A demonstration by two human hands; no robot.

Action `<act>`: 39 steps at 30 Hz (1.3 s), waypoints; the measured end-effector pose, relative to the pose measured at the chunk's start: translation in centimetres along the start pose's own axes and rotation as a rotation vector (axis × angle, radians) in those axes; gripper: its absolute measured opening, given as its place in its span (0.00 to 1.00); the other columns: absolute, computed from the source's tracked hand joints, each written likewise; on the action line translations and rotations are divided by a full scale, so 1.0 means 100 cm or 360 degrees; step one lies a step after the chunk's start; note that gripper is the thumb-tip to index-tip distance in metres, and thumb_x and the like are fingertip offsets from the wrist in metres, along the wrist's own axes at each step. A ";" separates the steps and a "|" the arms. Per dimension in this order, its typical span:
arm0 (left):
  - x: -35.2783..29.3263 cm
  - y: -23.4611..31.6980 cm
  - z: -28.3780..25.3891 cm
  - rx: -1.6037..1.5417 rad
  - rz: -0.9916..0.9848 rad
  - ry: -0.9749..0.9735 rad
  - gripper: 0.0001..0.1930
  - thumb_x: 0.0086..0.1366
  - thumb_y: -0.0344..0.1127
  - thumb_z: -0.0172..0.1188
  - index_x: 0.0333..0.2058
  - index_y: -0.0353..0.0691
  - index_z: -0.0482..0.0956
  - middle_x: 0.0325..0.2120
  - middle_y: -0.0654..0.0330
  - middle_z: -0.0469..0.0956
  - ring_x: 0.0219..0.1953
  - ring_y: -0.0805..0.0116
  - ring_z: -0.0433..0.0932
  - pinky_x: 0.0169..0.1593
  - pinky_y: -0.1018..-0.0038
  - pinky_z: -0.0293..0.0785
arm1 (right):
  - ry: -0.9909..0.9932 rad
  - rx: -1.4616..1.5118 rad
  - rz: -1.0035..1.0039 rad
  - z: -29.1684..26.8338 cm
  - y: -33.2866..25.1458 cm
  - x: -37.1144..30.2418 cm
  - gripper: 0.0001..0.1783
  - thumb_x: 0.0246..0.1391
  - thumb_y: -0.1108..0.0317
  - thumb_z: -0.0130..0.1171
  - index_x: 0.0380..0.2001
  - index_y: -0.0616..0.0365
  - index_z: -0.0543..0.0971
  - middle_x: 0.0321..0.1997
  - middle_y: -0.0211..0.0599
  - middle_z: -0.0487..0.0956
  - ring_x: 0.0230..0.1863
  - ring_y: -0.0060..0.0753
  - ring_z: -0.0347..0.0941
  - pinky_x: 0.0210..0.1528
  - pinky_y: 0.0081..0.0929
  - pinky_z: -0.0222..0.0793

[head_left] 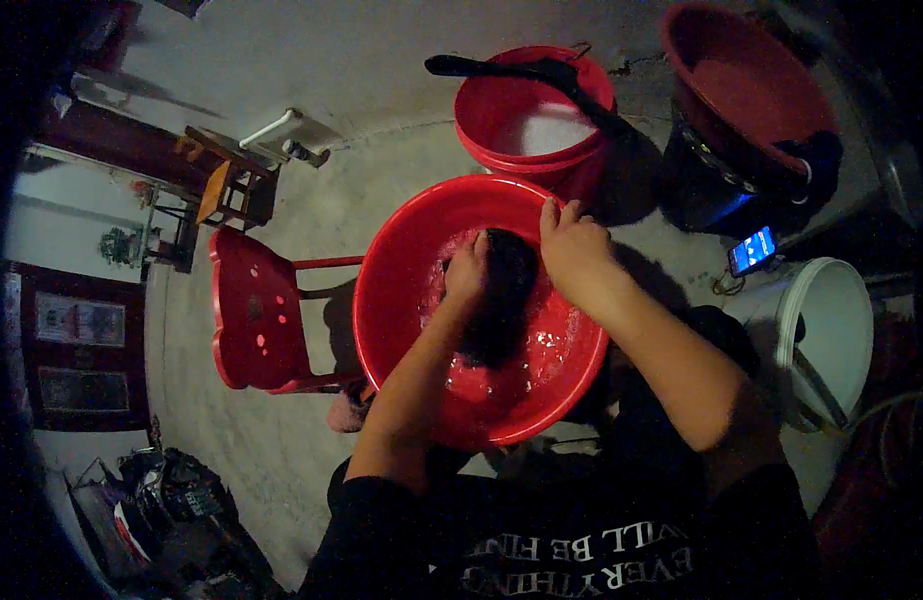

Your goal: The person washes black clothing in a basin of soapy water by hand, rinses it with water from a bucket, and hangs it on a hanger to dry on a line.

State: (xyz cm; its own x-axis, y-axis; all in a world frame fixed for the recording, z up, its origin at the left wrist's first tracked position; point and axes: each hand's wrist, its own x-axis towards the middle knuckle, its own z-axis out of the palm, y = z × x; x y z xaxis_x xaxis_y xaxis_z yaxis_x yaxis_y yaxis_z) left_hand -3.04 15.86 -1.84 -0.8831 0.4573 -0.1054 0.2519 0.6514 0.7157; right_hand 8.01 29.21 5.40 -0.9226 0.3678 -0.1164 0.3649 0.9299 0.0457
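Note:
A round red plastic basin (387, 285) stands in front of me with shallow, foamy water inside. In the water lies a soaked black bundle (507, 300), cloth-like in look. My left hand (467, 272) reaches into the basin and grips the left side of that bundle. Its fingertips are partly hidden against the dark material. My right hand (577, 250) holds the basin's upper right rim, with the fingers over the edge and the forearm coming in from the right.
Beyond the basin stands a red bucket (477, 125) with a long black-handled tool (492, 68) across its mouth. A dark red tub (742, 90), a lit phone (752, 251) and a white bucket (854, 320) are at right. A red chair (250, 335) stands left.

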 end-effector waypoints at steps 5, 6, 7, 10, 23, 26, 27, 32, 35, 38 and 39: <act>-0.024 0.018 -0.054 -0.0891 -0.0114 -0.0103 0.20 0.63 0.47 0.43 0.36 0.32 0.72 0.28 0.62 0.74 0.31 0.74 0.70 0.38 0.76 0.67 | 0.0014 0.0102 -0.0009 -0.002 -0.001 -0.001 0.33 0.44 0.70 0.50 0.55 0.66 0.55 0.51 0.62 0.63 0.38 0.45 0.72 0.35 0.33 0.71; -0.026 0.029 -0.070 -0.1018 -0.0241 -0.0129 0.19 0.64 0.46 0.44 0.34 0.34 0.73 0.28 0.64 0.73 0.31 0.78 0.69 0.37 0.80 0.66 | 0.0016 0.0099 -0.0013 -0.001 0.001 -0.001 0.33 0.44 0.70 0.50 0.55 0.66 0.55 0.50 0.61 0.63 0.38 0.45 0.72 0.36 0.33 0.71; -0.030 0.042 -0.084 -0.0922 -0.0099 -0.0081 0.18 0.64 0.45 0.44 0.35 0.33 0.72 0.29 0.64 0.73 0.31 0.78 0.69 0.38 0.81 0.66 | 0.0019 0.0092 -0.0018 -0.001 0.003 -0.001 0.33 0.44 0.70 0.50 0.55 0.66 0.55 0.50 0.61 0.63 0.38 0.45 0.72 0.36 0.33 0.71; -0.044 0.066 -0.115 -0.0918 0.0048 0.0014 0.16 0.64 0.42 0.46 0.36 0.32 0.72 0.30 0.65 0.73 0.32 0.78 0.69 0.38 0.82 0.66 | 0.0077 0.0096 -0.0085 0.002 0.006 -0.005 0.34 0.43 0.70 0.50 0.55 0.66 0.55 0.49 0.60 0.64 0.38 0.45 0.72 0.36 0.34 0.71; -0.100 0.005 -0.075 -0.0454 0.0050 -0.0733 0.10 0.58 0.35 0.56 0.36 0.36 0.73 0.32 0.64 0.74 0.37 0.75 0.70 0.42 0.77 0.67 | 0.0137 0.0126 -0.0126 0.004 0.010 -0.008 0.35 0.42 0.70 0.52 0.55 0.67 0.55 0.47 0.58 0.65 0.38 0.45 0.71 0.35 0.33 0.72; -0.090 0.001 -0.070 -0.0254 0.0120 -0.1055 0.10 0.57 0.35 0.56 0.36 0.36 0.75 0.32 0.62 0.75 0.39 0.73 0.71 0.43 0.75 0.67 | 0.0187 0.0135 -0.0111 0.011 0.009 -0.007 0.34 0.42 0.70 0.52 0.55 0.67 0.55 0.47 0.58 0.65 0.38 0.45 0.71 0.36 0.34 0.71; -0.085 0.000 -0.071 -0.0135 0.0156 -0.1160 0.10 0.57 0.35 0.56 0.36 0.37 0.75 0.32 0.61 0.75 0.39 0.73 0.71 0.43 0.75 0.68 | 0.0162 0.0156 -0.0115 0.012 0.009 -0.005 0.34 0.42 0.71 0.52 0.55 0.67 0.55 0.47 0.58 0.65 0.38 0.46 0.71 0.36 0.34 0.71; -0.046 0.019 -0.065 0.1148 0.0092 -0.0225 0.31 0.55 0.59 0.50 0.47 0.36 0.67 0.45 0.44 0.67 0.46 0.47 0.68 0.47 0.60 0.66 | -0.0022 0.0201 -0.0075 0.002 0.018 -0.003 0.28 0.51 0.68 0.42 0.56 0.64 0.55 0.55 0.63 0.59 0.43 0.51 0.70 0.38 0.40 0.70; -0.049 -0.026 -0.049 0.1096 -0.0157 -0.0137 0.39 0.50 0.64 0.49 0.51 0.38 0.60 0.48 0.42 0.62 0.45 0.43 0.67 0.47 0.57 0.65 | -0.0030 0.0195 -0.0121 0.000 -0.001 -0.006 0.28 0.51 0.67 0.42 0.56 0.64 0.55 0.55 0.63 0.58 0.43 0.52 0.70 0.37 0.41 0.70; -0.037 0.005 -0.004 0.1144 -0.0150 -0.0187 0.42 0.47 0.67 0.50 0.51 0.38 0.59 0.48 0.43 0.61 0.45 0.41 0.66 0.47 0.54 0.65 | -0.0026 0.0084 -0.0054 0.007 0.007 -0.004 0.29 0.51 0.67 0.43 0.57 0.63 0.54 0.56 0.63 0.58 0.43 0.52 0.70 0.36 0.43 0.70; -0.037 0.015 0.005 0.1207 -0.0135 -0.0208 0.42 0.47 0.67 0.50 0.51 0.38 0.59 0.49 0.44 0.61 0.45 0.41 0.66 0.47 0.53 0.64 | -0.0015 0.0082 -0.0031 0.009 0.009 -0.003 0.29 0.51 0.67 0.43 0.57 0.63 0.54 0.56 0.63 0.58 0.43 0.52 0.70 0.35 0.43 0.70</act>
State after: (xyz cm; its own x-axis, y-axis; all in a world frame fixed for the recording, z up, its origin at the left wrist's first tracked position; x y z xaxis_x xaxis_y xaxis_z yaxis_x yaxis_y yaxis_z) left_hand 0.84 15.45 -0.70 -0.8694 0.4243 -0.2532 0.4294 0.9023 0.0377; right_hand 8.74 29.96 4.62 -0.9284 0.3494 -0.1261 0.3532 0.9355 -0.0079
